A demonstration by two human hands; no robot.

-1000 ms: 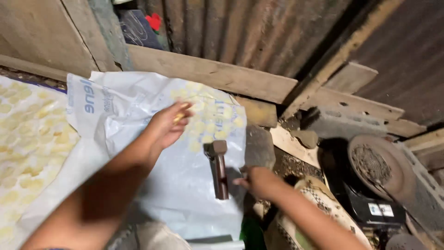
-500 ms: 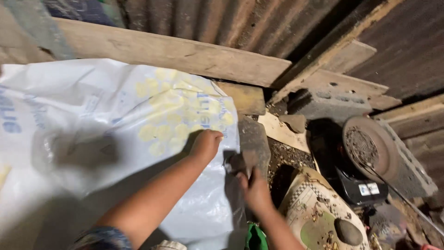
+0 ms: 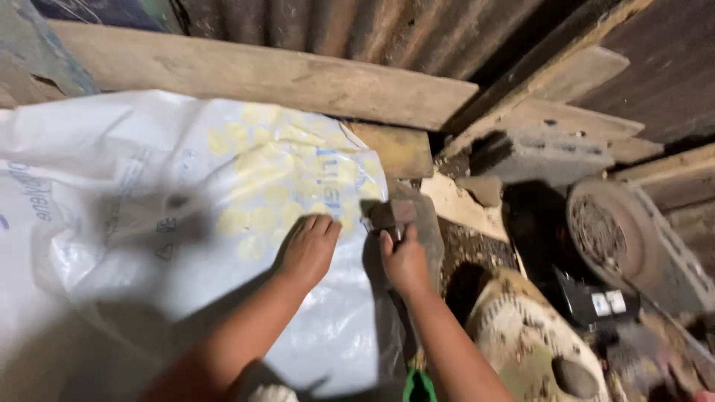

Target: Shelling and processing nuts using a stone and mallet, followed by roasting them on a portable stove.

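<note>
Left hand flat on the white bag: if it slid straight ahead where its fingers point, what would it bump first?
Probably the hammer head, just beyond the left hand's fingertips; depth is unclear.

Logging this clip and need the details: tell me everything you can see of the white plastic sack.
The white plastic sack is a large woven-looking bag with pale yellow round shapes and blue print. It lies spread out and wrinkled, below a wooden plank. The left hand presses flat on it near its right edge. The right hand holds a hammer at that edge. Shadows fall across it.
</note>
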